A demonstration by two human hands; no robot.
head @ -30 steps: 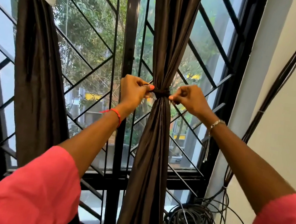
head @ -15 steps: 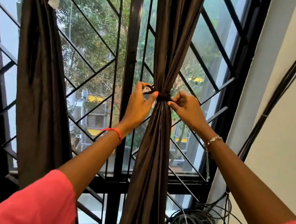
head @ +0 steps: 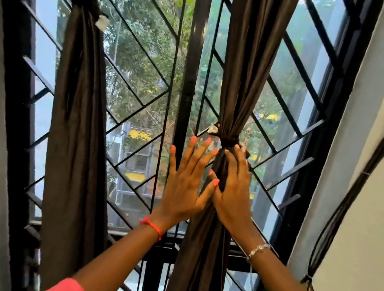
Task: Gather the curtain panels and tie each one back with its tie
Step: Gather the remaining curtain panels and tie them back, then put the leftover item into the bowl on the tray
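The tying step on the right-hand dark brown satiny curtain panel (head: 241, 78) looks finished. A narrow dark brown fabric tie (head: 229, 141) cinches it into a tight waist in front of the right half of the black metal window grille (head: 288, 125), and long soft folds fan out above and below.

The left hand (head: 184, 189) and right hand (head: 233, 194) sit just under the knot, each grip wide and holding nothing. The fingers are straight. The right palm lies flat on the cloth, while the left hand is mostly beside it with its thumb touching.

The left-hand dark brown curtain panel (head: 78, 116), near the window's left edge, is bound high up by a second dark tie (head: 83, 4).

What remains is probably to smooth the pleats and check the knot. The sheen suggests slippery cloth, so a loose knot could slide.
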